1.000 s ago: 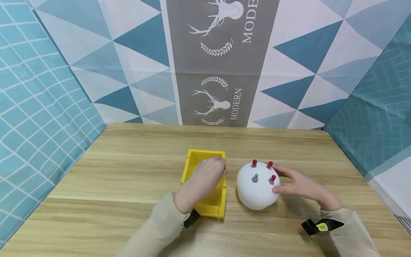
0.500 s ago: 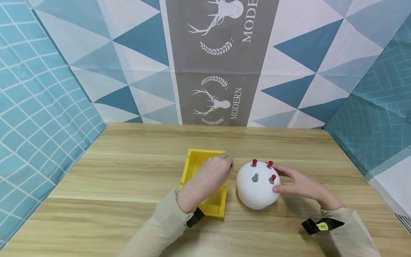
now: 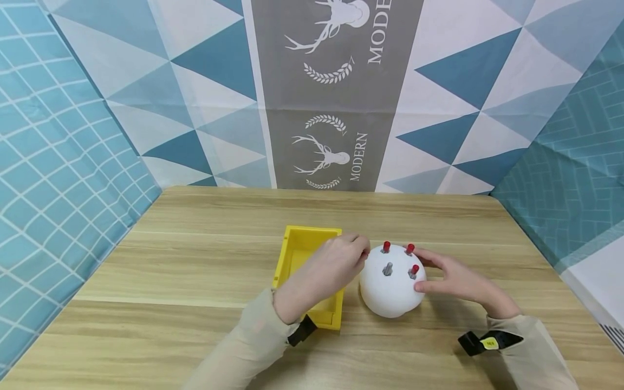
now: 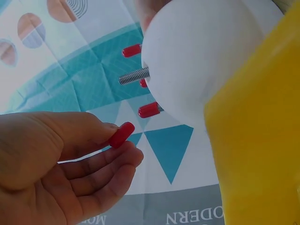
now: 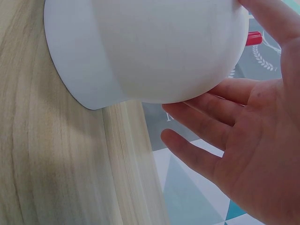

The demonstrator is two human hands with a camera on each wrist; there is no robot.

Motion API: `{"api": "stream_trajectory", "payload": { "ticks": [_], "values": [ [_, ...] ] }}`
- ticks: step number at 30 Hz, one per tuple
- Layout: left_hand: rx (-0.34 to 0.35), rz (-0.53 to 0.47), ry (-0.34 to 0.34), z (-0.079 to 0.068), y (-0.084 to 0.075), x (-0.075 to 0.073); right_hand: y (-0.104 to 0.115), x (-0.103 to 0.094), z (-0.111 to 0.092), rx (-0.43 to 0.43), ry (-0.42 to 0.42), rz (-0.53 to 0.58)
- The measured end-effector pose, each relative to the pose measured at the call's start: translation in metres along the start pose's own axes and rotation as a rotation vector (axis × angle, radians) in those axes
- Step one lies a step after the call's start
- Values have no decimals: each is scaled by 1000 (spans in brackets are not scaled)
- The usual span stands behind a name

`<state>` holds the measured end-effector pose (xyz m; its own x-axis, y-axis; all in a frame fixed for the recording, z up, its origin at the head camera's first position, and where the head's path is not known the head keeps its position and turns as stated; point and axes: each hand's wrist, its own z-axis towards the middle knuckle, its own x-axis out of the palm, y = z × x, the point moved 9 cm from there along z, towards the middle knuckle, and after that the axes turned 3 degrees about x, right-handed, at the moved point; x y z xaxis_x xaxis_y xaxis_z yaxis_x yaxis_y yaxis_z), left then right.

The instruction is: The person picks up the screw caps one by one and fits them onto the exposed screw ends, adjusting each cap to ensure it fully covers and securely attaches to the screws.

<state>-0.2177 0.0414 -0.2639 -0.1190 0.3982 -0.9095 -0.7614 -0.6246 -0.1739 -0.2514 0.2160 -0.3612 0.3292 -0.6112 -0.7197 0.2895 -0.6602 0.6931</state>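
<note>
My left hand is over the right part of the yellow bin, its knuckles at the left edge of a rounded white dome. Between thumb and fingers it pinches a small red cap, hidden in the head view. Threaded studs rise from the dome's top; three wear red caps, while the near-left stud shows bare metal thread. The cap in my hand is apart from that stud. My right hand holds the dome's right side, thumb in front and fingers behind.
The yellow bin stands left of the dome, partly covered by my left forearm. Both sit on a wood-grain table. Patterned cloth hangs behind the table and along its sides.
My left hand has moved right, from over the yellow bin to the dome's left edge. The right hand and the dome have stayed in place.
</note>
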Motion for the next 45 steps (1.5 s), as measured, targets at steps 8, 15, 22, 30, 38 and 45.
{"api": "stream_trajectory", "payload": {
  "ticks": [8, 15, 22, 30, 38, 45],
  "values": [
    [-4, -15, 61, 9, -12, 5, 0, 0, 0, -7, 12, 14],
    [-6, -9, 85, 12, -16, 14, -1, 0, 1, -5, 20, 22],
    [13, -3, 48, 15, -20, 14, -2, 0, 0, 2, 27, 15],
    [43, 36, 23, 18, -27, 14, -1, 0, 0, -5, 25, 16],
    [91, 121, -26, 20, -35, 12, 2, 0, 0, -25, 32, 26],
    [122, 137, -73, 20, -41, 11, 5, 0, 0, -32, 41, 37]
  ]
}}
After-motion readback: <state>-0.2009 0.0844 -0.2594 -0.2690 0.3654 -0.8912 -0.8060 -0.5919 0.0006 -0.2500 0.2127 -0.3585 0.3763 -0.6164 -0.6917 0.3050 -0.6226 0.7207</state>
